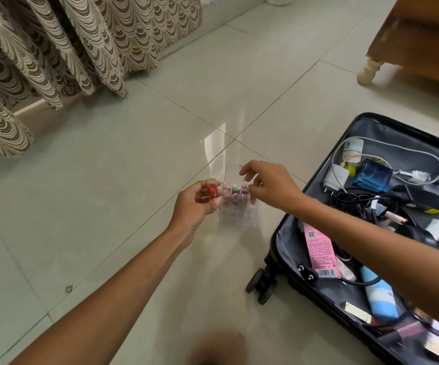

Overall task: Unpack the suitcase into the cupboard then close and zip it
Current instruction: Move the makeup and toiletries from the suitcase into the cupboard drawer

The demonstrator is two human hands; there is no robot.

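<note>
An open black suitcase (273,248) lies on the floor at the right, holding cables, a white charger (335,177), a blue box (372,176), a pink packet (319,248) and small cosmetics. Left of it stands a clear plastic organiser (238,214) with several small bottles in its slots. My left hand (194,204) grips a small red bottle (211,189) beside the organiser. My right hand (268,184) reaches over the organiser's far side, fingers curled and pinching at one of the bottles there.
Pale tiled floor (123,185) spreads around the organiser. Patterned brown-and-cream curtains (55,56) hang at the upper left. A wooden piece of furniture with a cream leg (369,71) stands at the upper right. My knee (213,349) shows blurred at the bottom edge.
</note>
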